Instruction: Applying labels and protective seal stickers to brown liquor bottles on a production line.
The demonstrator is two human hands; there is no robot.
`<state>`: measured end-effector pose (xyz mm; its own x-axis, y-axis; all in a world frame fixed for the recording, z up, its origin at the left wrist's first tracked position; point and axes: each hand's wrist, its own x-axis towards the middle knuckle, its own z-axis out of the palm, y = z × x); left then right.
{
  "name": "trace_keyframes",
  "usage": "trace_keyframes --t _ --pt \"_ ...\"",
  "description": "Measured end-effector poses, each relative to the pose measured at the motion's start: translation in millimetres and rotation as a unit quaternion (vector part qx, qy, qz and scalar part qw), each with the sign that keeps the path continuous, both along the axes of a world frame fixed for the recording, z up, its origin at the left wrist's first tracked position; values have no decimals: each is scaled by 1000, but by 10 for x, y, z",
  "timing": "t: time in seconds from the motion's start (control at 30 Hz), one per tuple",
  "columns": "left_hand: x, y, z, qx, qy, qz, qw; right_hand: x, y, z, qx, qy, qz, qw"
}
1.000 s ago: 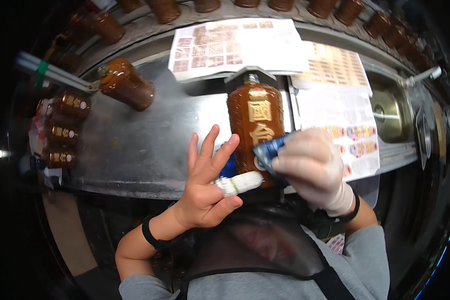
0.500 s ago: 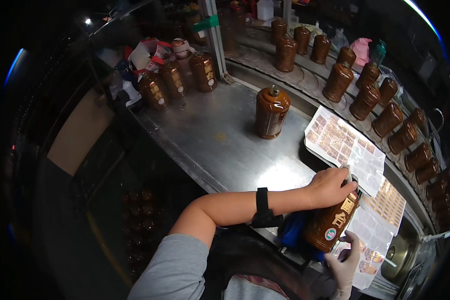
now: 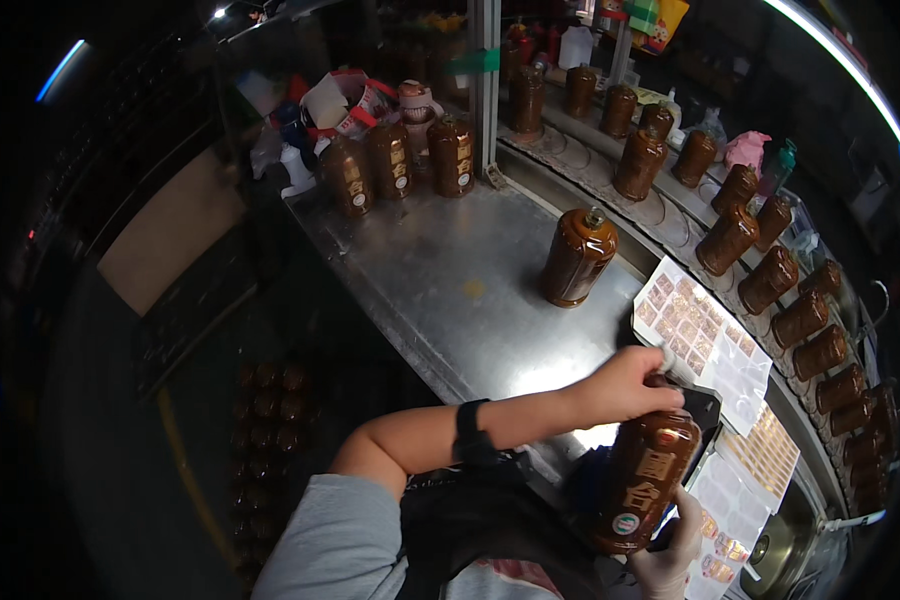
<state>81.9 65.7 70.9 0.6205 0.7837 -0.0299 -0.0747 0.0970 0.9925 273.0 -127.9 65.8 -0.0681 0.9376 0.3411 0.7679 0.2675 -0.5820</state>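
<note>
A brown glossy bottle (image 3: 652, 475) with gold characters and a small round white sticker tilts in front of me at the lower right. My left hand (image 3: 630, 385), with a black band on its wrist, grips it at the neck. Around its lower right side curls my right hand (image 3: 682, 540) in a pale glove; part of its fingers is hidden behind the bottle. Just beyond lie label sheets, one with square brown labels (image 3: 685, 320) and one with round pictures (image 3: 715, 525). Farther off, a brown bottle (image 3: 578, 258) stands upright alone on the metal table.
Three gold-marked bottles (image 3: 398, 160) stand at the metal table's (image 3: 420, 270) far left end, before a heap of clutter (image 3: 345, 105). Several brown bottles (image 3: 728, 240) line a curved conveyor (image 3: 660, 215) at the right. A metal post (image 3: 483, 100) rises at the far edge.
The bottle has come nearer to me and stands more upright. My right hand has closed around its lower side. The view has shifted, so the table's things appear farther right and lower.
</note>
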Motion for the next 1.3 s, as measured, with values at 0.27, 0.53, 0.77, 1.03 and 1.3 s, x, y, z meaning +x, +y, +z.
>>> trace_keyframes --t 0.27,0.53,0.77,1.03,1.3 --pt "-1744 105 504 334 136 362 860 -690 671 298 -112 19 51 992" --pt "-3518 2009 -210 512 308 549 584 -594 660 -79 -182 158 -123 963" --pt "-4132 2931 -587 515 352 574 530 -566 788 -240 -158 154 -188 957" --pt "-4229 3067 -711 492 375 572 539 -779 1015 -146 -184 150 -158 958" --pt "-2300 2136 -390 405 155 383 816 -455 882 -287 -157 133 -145 968"
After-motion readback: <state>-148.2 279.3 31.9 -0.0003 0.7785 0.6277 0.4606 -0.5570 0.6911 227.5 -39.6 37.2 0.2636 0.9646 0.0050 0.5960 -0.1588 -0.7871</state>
